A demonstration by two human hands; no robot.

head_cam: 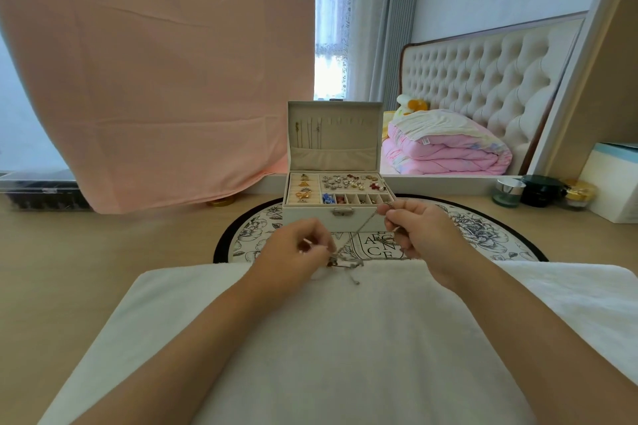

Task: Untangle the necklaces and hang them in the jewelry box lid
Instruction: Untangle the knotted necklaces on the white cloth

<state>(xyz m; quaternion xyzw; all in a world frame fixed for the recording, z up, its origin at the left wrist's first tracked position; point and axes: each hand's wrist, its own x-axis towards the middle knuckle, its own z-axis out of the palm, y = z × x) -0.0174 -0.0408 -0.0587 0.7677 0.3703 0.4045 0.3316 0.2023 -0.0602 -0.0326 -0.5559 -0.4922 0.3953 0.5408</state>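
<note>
A white jewelry box [310,217] stands open on a round patterned mat, its lid [348,134] upright. Two thin necklaces [310,136] hang from hooks at the lid's left side. A tangle of silver chains [348,260] lies at the far edge of a white towel. My left hand [297,248] pinches the tangle near a small dark red pendant. My right hand [417,228] pinches one chain strand [364,228] and holds it stretched up and to the right, in front of the box.
The white towel [345,338] covers the near part of the wooden tabletop. Box trays hold rings and earrings [348,183]. Cosmetic jars [542,191] and a white-blue box [611,183] stand at the right. A mirror behind reflects a bed. Pink cloth [155,79] hangs at left.
</note>
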